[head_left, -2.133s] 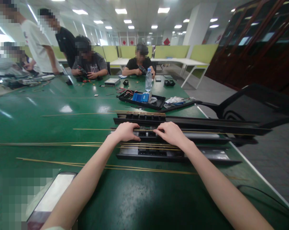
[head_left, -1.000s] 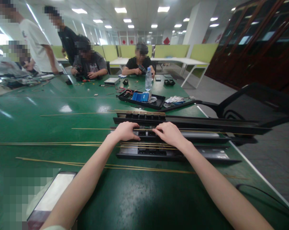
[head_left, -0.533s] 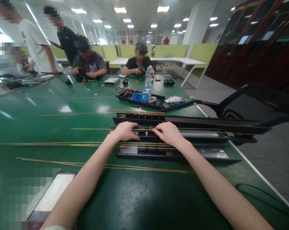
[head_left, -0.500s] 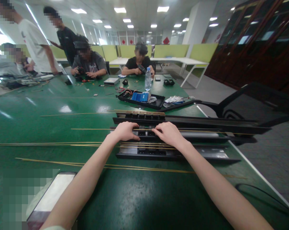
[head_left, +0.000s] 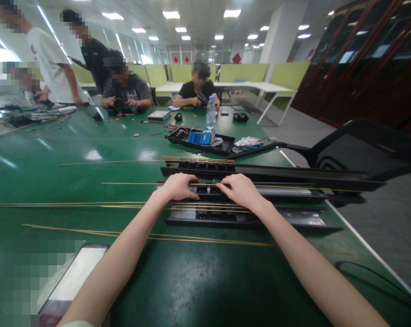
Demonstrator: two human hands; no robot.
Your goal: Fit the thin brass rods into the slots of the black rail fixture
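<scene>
My left hand (head_left: 178,186) spans the middle black metal channel (head_left: 283,191), fingers at its far edge and thumb at its near edge. Close to its right, my right hand (head_left: 240,191) is closed, its fingertips pinched at a thin brass rod (head_left: 130,183) that runs lengthwise along this channel. Small black blocks (head_left: 202,189) sit inside the channel between my hands. The exact contact of the fingertips is too small to make out. A nearer channel (head_left: 307,218) holds more black blocks, with several rods lying across it. Behind my hands lies a farther channel (head_left: 276,172), also with blocks and rods.
Loose rods (head_left: 192,239) lie on the green table (head_left: 178,290) before me. A phone-like device (head_left: 76,272) is by my left forearm. Beyond stand a black tray (head_left: 222,144), a water bottle (head_left: 210,112) and cloth gloves (head_left: 248,143). A chair (head_left: 355,150) is at right; several people are beyond.
My hands keep the same place on the channel and rod. Across the table, a seated person's head and hands have shifted slightly.
</scene>
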